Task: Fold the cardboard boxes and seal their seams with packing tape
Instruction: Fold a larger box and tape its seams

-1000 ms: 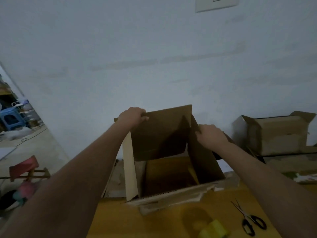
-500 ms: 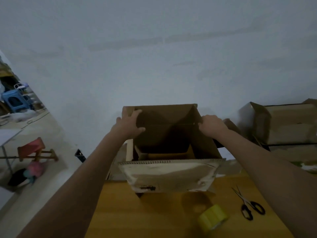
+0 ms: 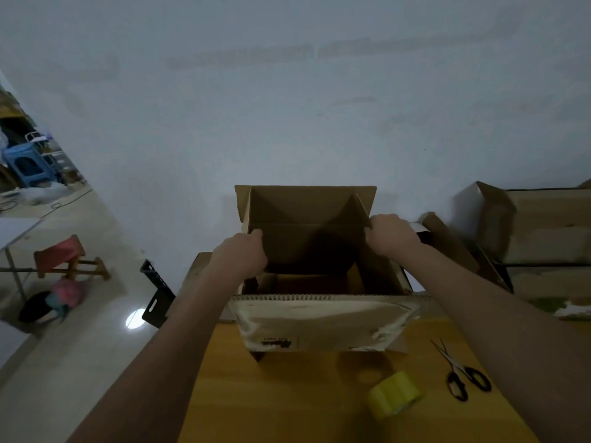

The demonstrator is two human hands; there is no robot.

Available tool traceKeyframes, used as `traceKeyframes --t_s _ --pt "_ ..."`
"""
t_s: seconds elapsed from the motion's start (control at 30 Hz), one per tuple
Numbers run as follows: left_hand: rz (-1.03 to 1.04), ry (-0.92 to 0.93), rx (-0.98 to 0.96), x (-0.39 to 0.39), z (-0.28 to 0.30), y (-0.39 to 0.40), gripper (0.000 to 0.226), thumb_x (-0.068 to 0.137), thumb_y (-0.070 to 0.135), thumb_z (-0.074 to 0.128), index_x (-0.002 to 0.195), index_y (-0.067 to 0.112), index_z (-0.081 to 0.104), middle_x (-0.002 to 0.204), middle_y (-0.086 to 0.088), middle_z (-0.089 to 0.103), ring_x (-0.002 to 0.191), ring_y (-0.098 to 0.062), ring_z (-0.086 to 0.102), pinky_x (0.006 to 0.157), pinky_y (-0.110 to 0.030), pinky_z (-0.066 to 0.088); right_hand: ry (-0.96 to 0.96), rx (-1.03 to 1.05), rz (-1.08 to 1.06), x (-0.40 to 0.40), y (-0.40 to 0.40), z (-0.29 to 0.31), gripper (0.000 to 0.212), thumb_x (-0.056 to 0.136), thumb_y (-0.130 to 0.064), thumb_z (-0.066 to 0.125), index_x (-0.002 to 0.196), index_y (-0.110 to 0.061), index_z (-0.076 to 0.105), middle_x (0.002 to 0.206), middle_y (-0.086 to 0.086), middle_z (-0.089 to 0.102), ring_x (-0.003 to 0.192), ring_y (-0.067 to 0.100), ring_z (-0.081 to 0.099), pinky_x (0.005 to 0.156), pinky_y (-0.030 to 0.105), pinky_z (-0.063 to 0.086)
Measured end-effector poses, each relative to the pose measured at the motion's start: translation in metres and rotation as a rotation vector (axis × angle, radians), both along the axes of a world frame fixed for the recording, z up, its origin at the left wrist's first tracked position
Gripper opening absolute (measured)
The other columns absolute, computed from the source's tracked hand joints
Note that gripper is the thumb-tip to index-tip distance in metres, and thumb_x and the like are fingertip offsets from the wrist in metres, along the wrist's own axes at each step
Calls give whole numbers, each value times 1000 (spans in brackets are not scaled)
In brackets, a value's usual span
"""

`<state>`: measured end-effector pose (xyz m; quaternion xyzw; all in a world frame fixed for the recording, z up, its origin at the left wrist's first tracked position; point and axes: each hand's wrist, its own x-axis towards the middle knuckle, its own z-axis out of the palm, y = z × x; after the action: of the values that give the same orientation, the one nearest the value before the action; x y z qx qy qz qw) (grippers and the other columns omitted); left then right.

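- Standing upright on the yellow-brown wooden table (image 3: pixel 287 404), the brown corrugated cardboard box (image 3: pixel 323 324) has its mouth open to the top; the far flap stands up against the grey wall (image 3: pixel 287 91), the near flap hangs down toward the viewer with a small dark printed mark and shiny patches on it, and the dim inside shows only folded bottom flaps.
- More open brown cardboard boxes (image 3: pixel 543 225) are stacked at the right against the wall; what they hold cannot be told.
- Left hand (image 3: pixel 240 255) grips the box's left side flap, fingers curled over its top edge.
- Right hand (image 3: pixel 391 235) grips the right side flap the same way, fingers curled round the edge.
- A yellow roll of packing tape (image 3: pixel 395 394) lies on the table in front of the box, to its right.
- Black-handled scissors (image 3: pixel 460 372) lie just right of the roll, blades apart.
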<state>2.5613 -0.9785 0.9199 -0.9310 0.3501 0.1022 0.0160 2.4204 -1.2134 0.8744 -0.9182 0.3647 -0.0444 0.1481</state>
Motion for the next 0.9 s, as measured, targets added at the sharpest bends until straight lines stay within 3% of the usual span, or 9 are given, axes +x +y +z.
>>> traceKeyframes --t_s 0.13,0.3,0.4,0.6,0.8,0.9 --pt "-23 1 81 3 2 2 36 96 19 52 132 14 46 116 -9 60 99 -22 59 90 -37 53 74 64 -1 0 -1 -14 30 99 -13 41 69 -13 46 78 5 54 74 20 53 55 25 35" --pt "-63 -74 78 -2 -10 -10 27 97 16 49 124 14 49 96 -4 55 86 -20 57 80 -35 51 122 172 -28 -10 -1 -43 26 101 -22 43 77 -14 48 79 5 56 67 17 55 52 25 37" --pt "-49 -64 37 3 -10 -20 31 98 18 46 129 16 49 108 -7 60 88 -21 57 82 -35 52 127 180 -62 -15 3 -58 29 101 -23 43 74 -15 49 75 4 55 62 15 53 51 25 36" --pt "28 118 -68 13 -3 -10 41 96 10 47 135 20 48 132 -8 55 115 -26 55 98 -37 49 137 219 -130 -18 2 -72 26 100 -19 46 75 -15 52 75 4 57 63 15 53 50 25 34" --pt "34 15 42 17 -18 -4 26 97 16 50 123 16 50 113 -8 59 98 -23 57 86 -35 51 159 243 -29 7 17 -73 27 100 -20 45 74 -14 53 74 3 57 64 15 54 51 25 37" --pt "45 31 196 23 -49 16 24 99 16 47 122 13 52 117 -10 60 102 -25 59 86 -35 50 107 246 30 18 24 -71 26 101 -22 43 79 -15 54 77 3 58 66 16 56 49 24 35"
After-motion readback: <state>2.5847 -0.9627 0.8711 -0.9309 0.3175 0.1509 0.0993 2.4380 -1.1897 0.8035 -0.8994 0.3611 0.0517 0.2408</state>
